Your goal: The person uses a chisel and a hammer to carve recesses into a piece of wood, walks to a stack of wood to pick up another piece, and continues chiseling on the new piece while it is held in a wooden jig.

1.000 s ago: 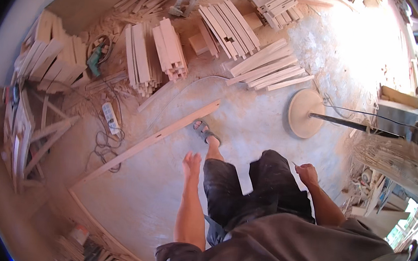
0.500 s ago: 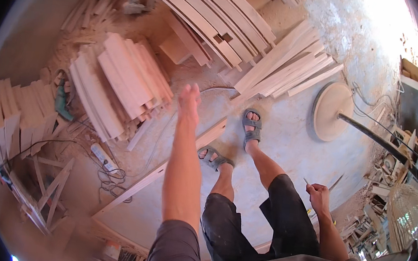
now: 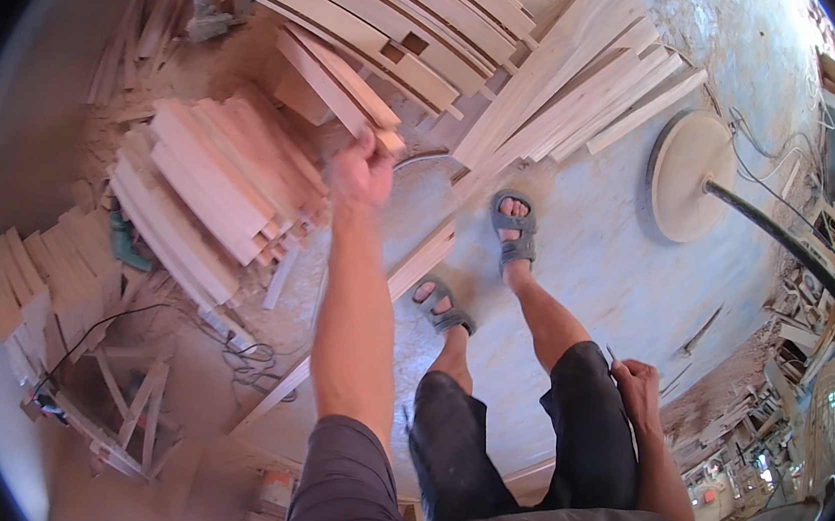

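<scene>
My left hand [image 3: 362, 173] reaches forward, slightly blurred, and its fingers close on the near end of a pinkish wooden board [image 3: 339, 80]. This board lies beside a larger stack of long planks [image 3: 391, 17]. Left of my forearm is a pile of cut wooden pieces [image 3: 210, 175]. My right hand [image 3: 639, 384] rests near my right knee, its fingers closed round a thin pencil-like stick [image 3: 613, 355], of which only the pointed end shows.
Loose planks [image 3: 585, 86] fan out ahead. A round disc base with a pole [image 3: 692, 176] stands at the right. A long board [image 3: 423, 256] lies by my feet. At left are a green power tool [image 3: 126, 241], tangled cable [image 3: 253, 355] and stacked blocks [image 3: 44, 275].
My left hand has gone from hanging free above the floor to the end of the wooden board and closed on it. My view has shifted a little; my right hand stays by my knee.
</scene>
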### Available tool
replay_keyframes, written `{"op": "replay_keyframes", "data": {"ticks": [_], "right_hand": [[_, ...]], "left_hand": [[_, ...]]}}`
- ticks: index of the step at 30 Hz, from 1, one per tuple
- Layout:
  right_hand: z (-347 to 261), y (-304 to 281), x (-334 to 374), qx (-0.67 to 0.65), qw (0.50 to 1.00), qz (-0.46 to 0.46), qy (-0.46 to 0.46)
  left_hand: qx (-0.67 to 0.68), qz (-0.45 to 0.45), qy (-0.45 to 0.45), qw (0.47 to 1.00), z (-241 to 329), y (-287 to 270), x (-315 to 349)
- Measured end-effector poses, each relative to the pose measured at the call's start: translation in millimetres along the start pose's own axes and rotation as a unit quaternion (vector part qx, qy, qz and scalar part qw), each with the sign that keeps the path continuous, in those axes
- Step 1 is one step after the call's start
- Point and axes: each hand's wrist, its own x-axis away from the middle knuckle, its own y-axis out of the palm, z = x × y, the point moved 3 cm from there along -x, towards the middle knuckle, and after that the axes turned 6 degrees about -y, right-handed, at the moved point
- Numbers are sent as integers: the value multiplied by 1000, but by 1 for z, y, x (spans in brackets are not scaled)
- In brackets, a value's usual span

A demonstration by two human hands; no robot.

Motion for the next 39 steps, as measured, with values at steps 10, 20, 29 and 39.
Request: {"op": "replay_keyframes", "data": {"ticks": [10,20,29,39], "right_hand": [[-186,-8,136,-61,970,22,-235],[-200,-37,322,39,816,248,-522],[-131,-35,440,58,776,298,-554],[7,-32,487,42,754,373,-539]], "left_hand": [[-41,-155,60,985,21,146,332],[-124,-156,184,963,81,181,543],[-188,-193,194,943,42,184,692],[-213,-163,207,941,-61,149,785]]}}
